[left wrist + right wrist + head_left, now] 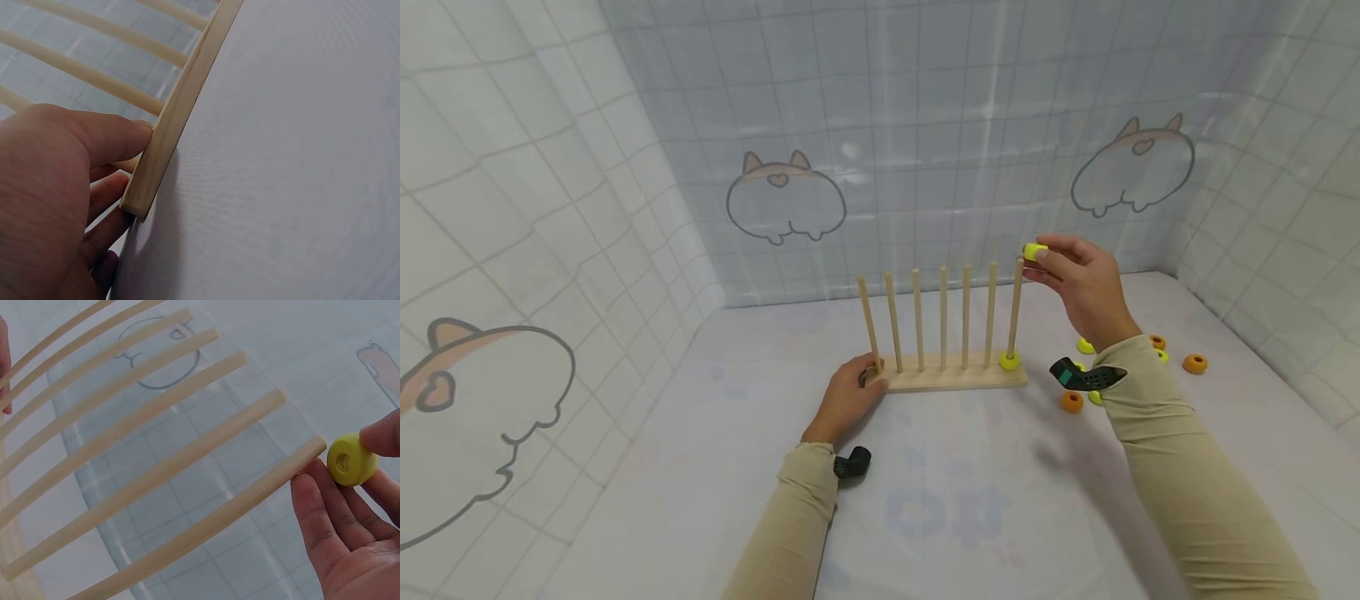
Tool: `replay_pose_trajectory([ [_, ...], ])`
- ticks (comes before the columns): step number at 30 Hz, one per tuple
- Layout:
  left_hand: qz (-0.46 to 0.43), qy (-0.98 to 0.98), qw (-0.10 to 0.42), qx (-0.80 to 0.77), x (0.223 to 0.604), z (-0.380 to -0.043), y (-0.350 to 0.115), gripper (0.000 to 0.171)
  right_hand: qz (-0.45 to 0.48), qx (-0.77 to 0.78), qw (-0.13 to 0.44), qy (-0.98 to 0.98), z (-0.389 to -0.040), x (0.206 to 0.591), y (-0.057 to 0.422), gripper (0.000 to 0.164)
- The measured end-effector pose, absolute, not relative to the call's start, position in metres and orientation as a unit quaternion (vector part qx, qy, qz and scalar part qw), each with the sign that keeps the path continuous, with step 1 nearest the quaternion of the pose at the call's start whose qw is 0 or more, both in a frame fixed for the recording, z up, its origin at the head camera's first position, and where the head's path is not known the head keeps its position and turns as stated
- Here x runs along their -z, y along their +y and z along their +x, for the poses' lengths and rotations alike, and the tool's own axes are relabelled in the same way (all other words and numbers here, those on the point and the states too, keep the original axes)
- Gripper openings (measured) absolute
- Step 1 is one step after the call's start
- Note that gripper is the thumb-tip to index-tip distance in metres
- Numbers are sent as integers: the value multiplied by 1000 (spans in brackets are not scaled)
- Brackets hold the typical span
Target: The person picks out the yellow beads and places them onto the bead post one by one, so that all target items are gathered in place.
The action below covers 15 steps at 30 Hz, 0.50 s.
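Note:
A wooden peg rack [951, 381] with a row of several upright pegs stands on the table. My left hand [847, 402] grips the left end of its base; in the left wrist view the thumb lies along the base [178, 115] and the other fingers are behind the end. A yellow bead [1010, 362] sits at the foot of the rightmost peg [1017, 312]. My right hand [1093, 287] pinches another yellow bead [353, 460] beside the top of that peg. The bead's hole faces the peg tip, apart from it, while other fingers touch the peg near its tip.
Loose beads lie on the table at the right, partly hidden by the right arm: an orange bead [1072, 402], another orange bead [1195, 363] and a yellow bead [1085, 345] among several. A tiled-print curtain [925, 167] rises behind the table and along both sides.

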<state>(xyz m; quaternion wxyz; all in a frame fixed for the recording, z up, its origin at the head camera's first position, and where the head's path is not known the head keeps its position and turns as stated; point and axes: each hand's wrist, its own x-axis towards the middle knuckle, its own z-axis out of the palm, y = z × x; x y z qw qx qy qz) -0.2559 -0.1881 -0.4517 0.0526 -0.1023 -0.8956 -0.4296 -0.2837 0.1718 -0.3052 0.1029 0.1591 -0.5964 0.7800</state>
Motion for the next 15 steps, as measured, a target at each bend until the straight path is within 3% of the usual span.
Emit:
replay_pose_trajectory([
  [15, -93, -897, 46, 429, 452, -256, -188, 40, 172, -774, 98, -601, -284, 303, 171, 38],
])
